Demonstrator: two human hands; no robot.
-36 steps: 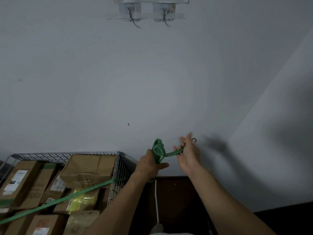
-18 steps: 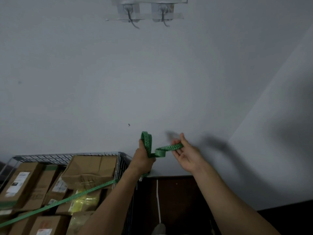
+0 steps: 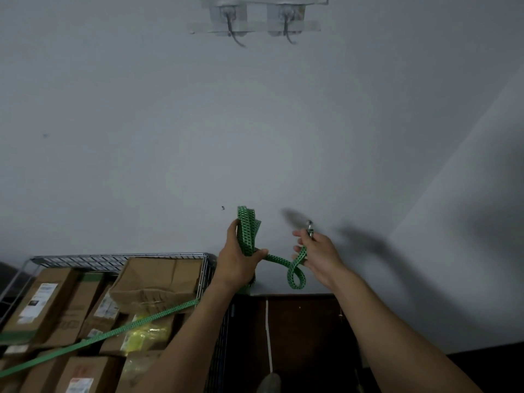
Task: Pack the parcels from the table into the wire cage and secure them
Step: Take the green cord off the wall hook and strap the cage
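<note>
A wire cage (image 3: 204, 259) at the lower left is full of cardboard parcels (image 3: 158, 282). A green perforated strap (image 3: 119, 330) runs taut across the parcels up to my left hand (image 3: 238, 265), which grips a folded bunch of that strap (image 3: 247, 231) just right of the cage's corner. From there the strap hangs in a small loop (image 3: 296, 275) to my right hand (image 3: 320, 253), which holds the strap's end, with its metal hook (image 3: 310, 226) sticking up above the fingers.
A plain grey wall fills most of the view, with two taped wall fittings (image 3: 256, 18) at the top. A dark brown floor (image 3: 297, 336) lies right of the cage. A second wall angles in on the right.
My right hand moved right and now holds the strap's end with the hook up. The strap between my hands has gone slack into a hanging loop. My left hand still grips the folded strap.
</note>
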